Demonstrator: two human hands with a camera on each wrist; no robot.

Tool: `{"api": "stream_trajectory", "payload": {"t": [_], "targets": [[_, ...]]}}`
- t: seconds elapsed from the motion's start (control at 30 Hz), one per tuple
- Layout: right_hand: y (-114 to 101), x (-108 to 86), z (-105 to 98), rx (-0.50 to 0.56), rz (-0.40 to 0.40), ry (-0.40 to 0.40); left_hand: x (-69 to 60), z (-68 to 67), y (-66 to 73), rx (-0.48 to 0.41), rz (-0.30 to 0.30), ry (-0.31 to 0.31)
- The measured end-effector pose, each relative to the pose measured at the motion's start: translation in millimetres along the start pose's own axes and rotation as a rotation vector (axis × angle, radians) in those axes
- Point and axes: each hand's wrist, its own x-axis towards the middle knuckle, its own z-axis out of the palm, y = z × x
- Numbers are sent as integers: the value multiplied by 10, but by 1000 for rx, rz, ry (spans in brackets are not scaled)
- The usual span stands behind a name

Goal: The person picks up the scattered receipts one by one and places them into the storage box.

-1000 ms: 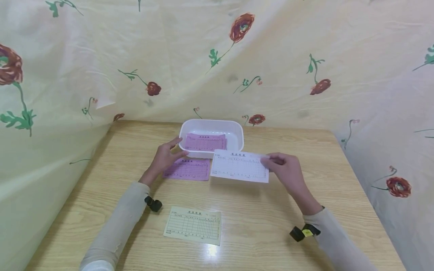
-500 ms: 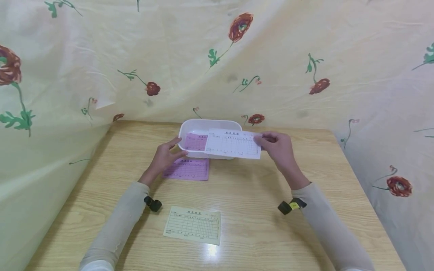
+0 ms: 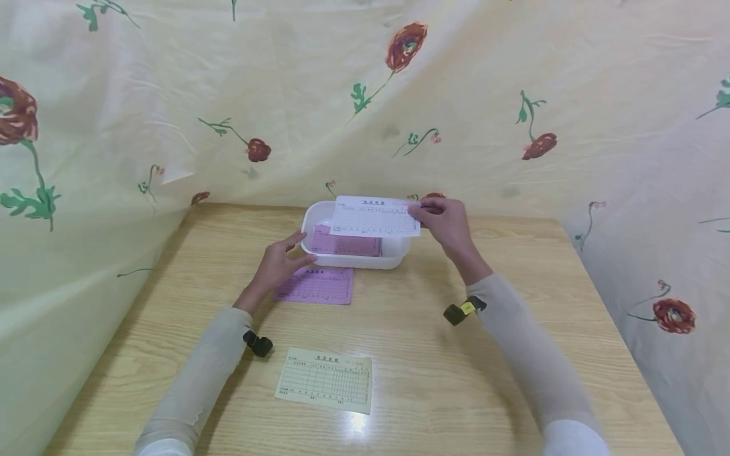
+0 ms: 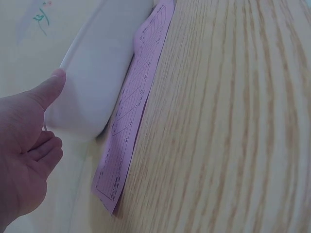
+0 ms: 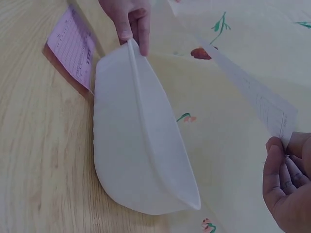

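Observation:
My left hand [image 3: 276, 265] grips the left front corner of a white plastic tub [image 3: 365, 261], thumb on the near side of the rim. My right hand [image 3: 449, 229] pinches the right edge of a white printed form slip [image 3: 373, 218], held above the tub. Inside the tub lies a pink form slip [image 3: 342, 246], its upper part covered by the white one. The right wrist view shows the white slip [image 5: 260, 99] apart from the tub [image 5: 121, 121]. A purple-pink slip [image 3: 316, 286] lies on the table against the tub's front, near my left hand.
A pale yellow form slip [image 3: 325, 381] lies on the wooden table [image 3: 433, 380] between my forearms. Behind the tub hangs a flowered cloth [image 3: 319, 95], which also closes off both sides of the table.
My right hand has carried the white slip left and away from me, from right of the tub's front to above the tub. The left hand and the other slips have stayed put.

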Motion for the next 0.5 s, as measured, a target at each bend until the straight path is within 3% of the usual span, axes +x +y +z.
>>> {"api": "stream_trajectory", "payload": {"t": [0.27,0.5], "targets": [[80,242,206,-17,11,-1,-8,12,-3,-11,-8,5],[181,364,407,-86,-37,3,-3,7,1,13,-7,11]]}}
